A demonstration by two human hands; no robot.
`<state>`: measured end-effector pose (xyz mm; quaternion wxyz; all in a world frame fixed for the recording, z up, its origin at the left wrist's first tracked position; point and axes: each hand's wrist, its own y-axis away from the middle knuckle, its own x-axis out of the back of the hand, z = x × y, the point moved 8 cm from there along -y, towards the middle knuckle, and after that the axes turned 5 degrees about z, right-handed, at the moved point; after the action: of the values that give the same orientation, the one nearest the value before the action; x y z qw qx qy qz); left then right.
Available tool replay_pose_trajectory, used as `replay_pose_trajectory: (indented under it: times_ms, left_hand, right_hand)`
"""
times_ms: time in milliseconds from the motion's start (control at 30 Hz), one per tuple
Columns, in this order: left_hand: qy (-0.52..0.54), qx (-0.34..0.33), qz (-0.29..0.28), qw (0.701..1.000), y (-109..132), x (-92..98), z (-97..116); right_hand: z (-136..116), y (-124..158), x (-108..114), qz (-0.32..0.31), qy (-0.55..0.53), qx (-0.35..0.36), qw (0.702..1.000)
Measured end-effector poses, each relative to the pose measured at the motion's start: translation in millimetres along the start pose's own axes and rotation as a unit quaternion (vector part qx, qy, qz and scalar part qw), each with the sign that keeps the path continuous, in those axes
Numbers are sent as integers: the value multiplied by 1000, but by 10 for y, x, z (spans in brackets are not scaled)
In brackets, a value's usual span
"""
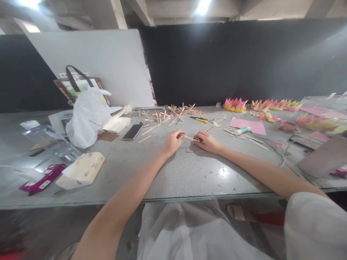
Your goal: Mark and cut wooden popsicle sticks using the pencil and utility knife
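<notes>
Your left hand point(173, 141) and your right hand point(207, 142) meet on the grey table point(189, 177), to the right of the black phone point(132, 131). Both hands pinch one small wooden stick point(189, 138), one at each end, with the fingers curled tight. The stick sits low over the table, near the phone. A red and white striped stick point(208, 130) pokes out by your right hand; you cannot tell if that hand holds it. Behind the phone lies a pile of wooden sticks point(168, 115). Further right of the phone are a yellow knife point(199, 119), a glue stick point(242, 130) and pink paper flowers point(235, 104). Left of the phone sits a white plastic bag point(86, 117).
</notes>
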<state>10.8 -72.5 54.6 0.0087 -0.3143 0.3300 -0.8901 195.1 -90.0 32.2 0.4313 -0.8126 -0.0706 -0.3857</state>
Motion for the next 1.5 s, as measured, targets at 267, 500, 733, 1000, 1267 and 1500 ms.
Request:
replay_pose_trajectory:
  times_ms: [267,500,733,1000,1267,1500]
  left_hand:
    - [74,-5,31,997,3,-10,8]
    - [243,77,21,967,60,-209,-62]
    - [276,112,-4,955,120,-280,-43]
    - [295,125,-11,947,65,-270,-109]
    - [285,174,-5,942,69,-310,-405]
    - [263,187,-10,947,91,-324,-445]
  right_hand:
    - [45,-5,-29,-22,5,-27,999]
    - [-55,22,-10,12,10,-19,1000]
    - [-162,-3,-43,44,-49,-50,997]
    - [-186,42,-2,43,-86,-8,995]
    - [-7,12,-14,66,-81,-77,992]
    - [-228,59,12,-11,-80,-20,997]
